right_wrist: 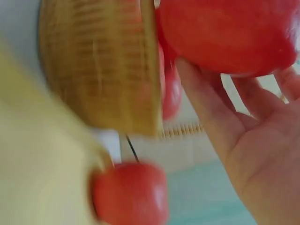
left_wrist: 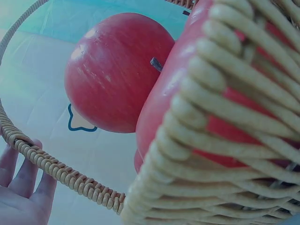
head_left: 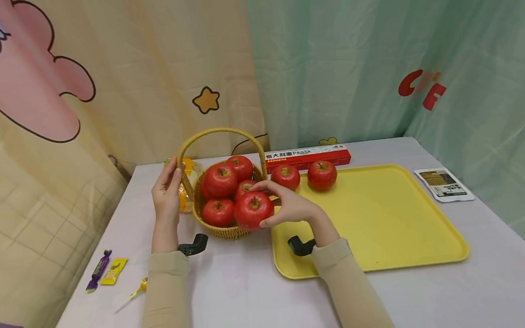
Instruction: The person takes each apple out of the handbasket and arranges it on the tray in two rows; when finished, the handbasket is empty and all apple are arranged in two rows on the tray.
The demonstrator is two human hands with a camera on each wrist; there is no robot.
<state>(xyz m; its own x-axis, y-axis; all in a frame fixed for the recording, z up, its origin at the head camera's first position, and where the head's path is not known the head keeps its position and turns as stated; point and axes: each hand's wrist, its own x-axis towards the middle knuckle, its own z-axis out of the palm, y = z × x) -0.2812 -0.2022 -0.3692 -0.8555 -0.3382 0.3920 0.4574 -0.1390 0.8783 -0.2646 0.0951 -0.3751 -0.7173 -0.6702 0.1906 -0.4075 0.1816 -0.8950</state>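
A wicker basket (head_left: 228, 233) with a tall arched handle stands left of the middle of the table, heaped with several red apples (head_left: 220, 180). My left hand (head_left: 165, 193) holds the left side of the handle; in the left wrist view its fingers (left_wrist: 28, 176) lie along the woven handle (left_wrist: 70, 180). With my right hand (head_left: 289, 203) I grip a red apple (head_left: 253, 210) between thumb and fingers, at the basket's front right side. That apple (right_wrist: 229, 33) shows close up in the right wrist view, beside the basket wall (right_wrist: 98, 65).
A yellow tray (head_left: 390, 226) lies on the right, with two apples (head_left: 322, 175) at its back left corner. Behind it is a red pasta box (head_left: 309, 157). A white packet (head_left: 444, 184) lies far right; wrapped candies (head_left: 98, 271) and a lollipop (head_left: 133, 295) lie left.
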